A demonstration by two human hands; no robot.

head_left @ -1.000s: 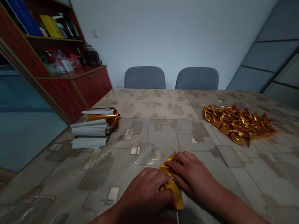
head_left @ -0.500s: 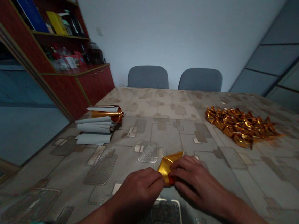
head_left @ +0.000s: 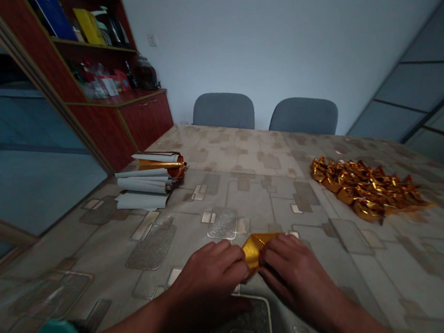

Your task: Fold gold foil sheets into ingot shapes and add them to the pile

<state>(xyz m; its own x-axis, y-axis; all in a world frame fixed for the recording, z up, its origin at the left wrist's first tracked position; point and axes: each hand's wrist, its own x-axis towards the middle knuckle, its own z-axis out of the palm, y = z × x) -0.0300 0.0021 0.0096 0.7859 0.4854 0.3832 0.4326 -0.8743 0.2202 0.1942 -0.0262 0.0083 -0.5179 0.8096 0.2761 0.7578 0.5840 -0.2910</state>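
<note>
A small folded piece of gold foil paper (head_left: 256, 246) lies on the patterned table (head_left: 247, 185) right in front of me. My left hand (head_left: 210, 279) pinches its left side with curled fingers. My right hand (head_left: 291, 269) presses and grips its right side, fingers closed over the fold. Only the upper tip of the gold paper shows between the two hands; the rest is hidden under my fingers.
A heap of several folded gold foil pieces (head_left: 367, 187) sits at the right. A stack of rolled gold-and-white sheets (head_left: 149, 180) lies at the left. Two grey chairs (head_left: 264, 113) stand at the far edge; a red-brown cabinet (head_left: 124, 118) is beyond the left side.
The gold paper went from a longer upright strip to a shorter, flatter fold. Both hands closed in together on it and shifted slightly away from me.
</note>
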